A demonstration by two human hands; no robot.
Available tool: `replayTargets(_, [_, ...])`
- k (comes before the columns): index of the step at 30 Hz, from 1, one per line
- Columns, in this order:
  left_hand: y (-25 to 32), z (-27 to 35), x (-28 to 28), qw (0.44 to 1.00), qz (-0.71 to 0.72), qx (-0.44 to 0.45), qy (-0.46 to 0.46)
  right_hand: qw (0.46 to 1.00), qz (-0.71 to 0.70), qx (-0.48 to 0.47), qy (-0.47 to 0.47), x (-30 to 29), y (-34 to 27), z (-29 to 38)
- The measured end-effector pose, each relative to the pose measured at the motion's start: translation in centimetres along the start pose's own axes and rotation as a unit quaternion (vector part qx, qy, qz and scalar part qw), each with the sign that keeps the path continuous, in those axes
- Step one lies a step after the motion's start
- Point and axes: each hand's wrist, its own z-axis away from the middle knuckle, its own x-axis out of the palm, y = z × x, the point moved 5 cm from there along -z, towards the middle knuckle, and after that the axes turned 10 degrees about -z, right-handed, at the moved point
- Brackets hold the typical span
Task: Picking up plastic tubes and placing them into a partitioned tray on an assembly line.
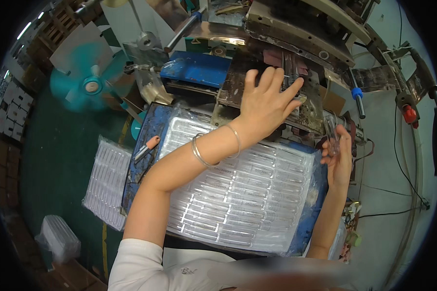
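My left hand (266,96), back up and fingers spread, is over the metal bed of a press (236,85). Clear plastic pieces (289,67) lie at its fingertips, partly covered; whether the fingers grip one cannot be told. On the right, my right hand (340,152) is raised, holding a clear plastic tube (331,134) between thumb and fingers. Below my left forearm, a white tray (295,232) bears rows of clear tubes (247,198), many with dark printing. The tray rests on a worn blue surface (315,218).
A marker-like tool with an orange end (153,142) lies left of the tray. A second pack of tubes (107,182) is beyond the left edge. A teal fan (91,86) stands at upper left. The press head (298,32) overhangs the bed; a red knob (409,114) is at right.
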Motion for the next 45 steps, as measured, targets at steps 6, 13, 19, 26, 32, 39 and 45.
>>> replayTargets(6, [1.6, -2.2, 1.9, 0.982, -0.130, 0.114, 0.081, 0.999, 0.002, -0.024, 0.030, 0.2, -0.1, -2.8])
replayTargets(13, [5.9, 6.6, -7.4, 0.986, 0.128, 0.099, 0.040, 0.991, 0.071, -0.073, 0.082, 3.3, -0.6, -5.1])
replayTargets(19, [10.5, 19.0, -9.5, 0.865, 0.435, 0.193, -0.159, 0.940, 0.282, -0.189, -0.014, 10.1, -1.0, -8.5])
replayTargets(26, [11.1, 21.5, -8.3, 0.874, 0.378, 0.223, -0.206, 0.933, 0.305, -0.189, -0.019, 10.2, 0.7, -11.8])
replayTargets(32, [10.9, 21.8, -8.4, 0.876, 0.386, 0.207, -0.202, 0.962, 0.210, -0.170, -0.044, 11.9, 1.0, -10.7])
replayTargets(39, [11.4, 21.8, -8.1, 0.863, 0.396, 0.218, -0.227, 0.977, 0.155, -0.147, -0.014, 10.9, 1.6, -11.2])
replayTargets(45, [11.4, 21.5, -7.8, 0.855, 0.428, 0.204, -0.209, 0.985, 0.090, -0.148, 0.002, 10.6, 1.9, -11.4])
